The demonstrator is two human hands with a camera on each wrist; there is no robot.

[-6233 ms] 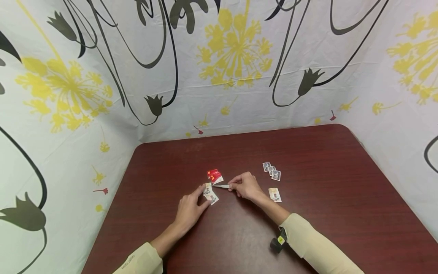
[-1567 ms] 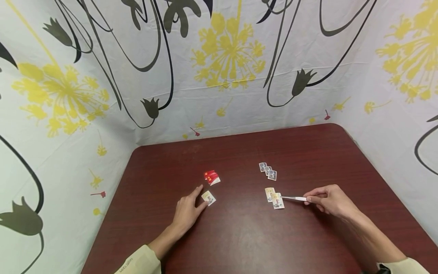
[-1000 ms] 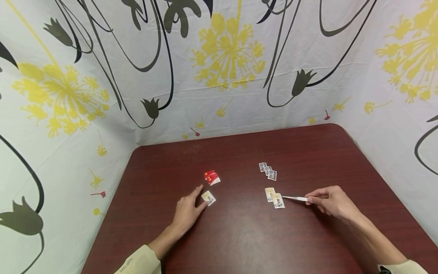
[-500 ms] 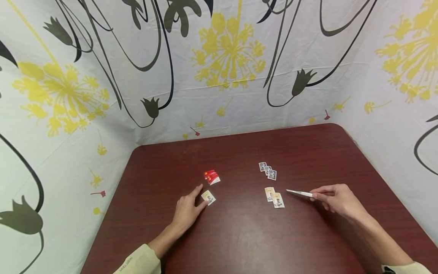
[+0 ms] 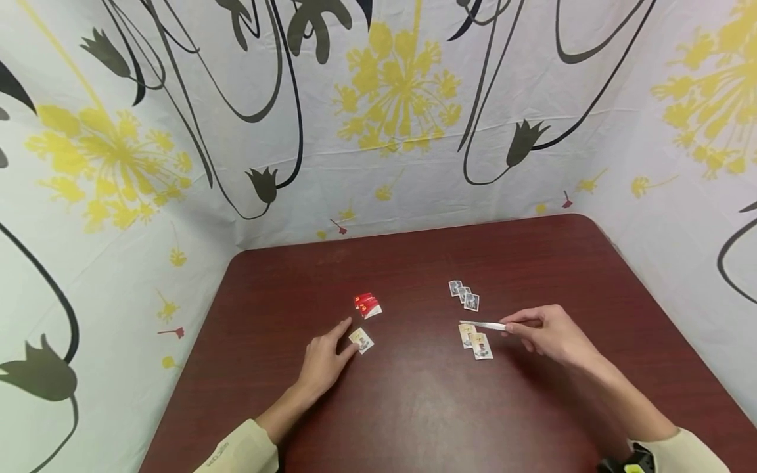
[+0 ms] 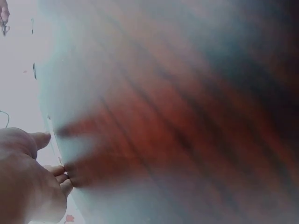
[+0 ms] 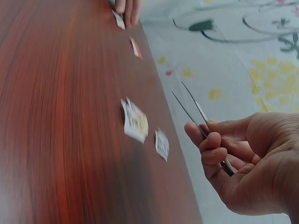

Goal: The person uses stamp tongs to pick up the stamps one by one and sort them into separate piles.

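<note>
My right hand (image 5: pixel 550 334) pinches a pair of tweezers (image 5: pixel 486 325), whose prongs stand apart in the right wrist view. In the head view their tips cross the top edge of a cream stamp (image 5: pixel 465 335), part of an overlapping pair with a second cream stamp (image 5: pixel 481 347). At the left, another cream stamp (image 5: pixel 361 340) lies on the table under the thumb tip of my left hand (image 5: pixel 322 361). That hand rests with relaxed fingers, its index fingertip beside the stamp. The left wrist view shows the hand but mostly blurred tabletop.
Red stamps (image 5: pixel 369 307) overlap just beyond the left hand. Several small grey stamps (image 5: pixel 471 302) lie in a staggered row behind the cream pair. The dark red table (image 5: pixel 414 407) meets a flower-patterned cloth (image 5: pixel 390 190) at its back and sides.
One cream stamp has gone from the left group to overlap the one at right. The tweezers have since left it, lifted, and swung leftward over the pair. The left hand has stayed put lately.
</note>
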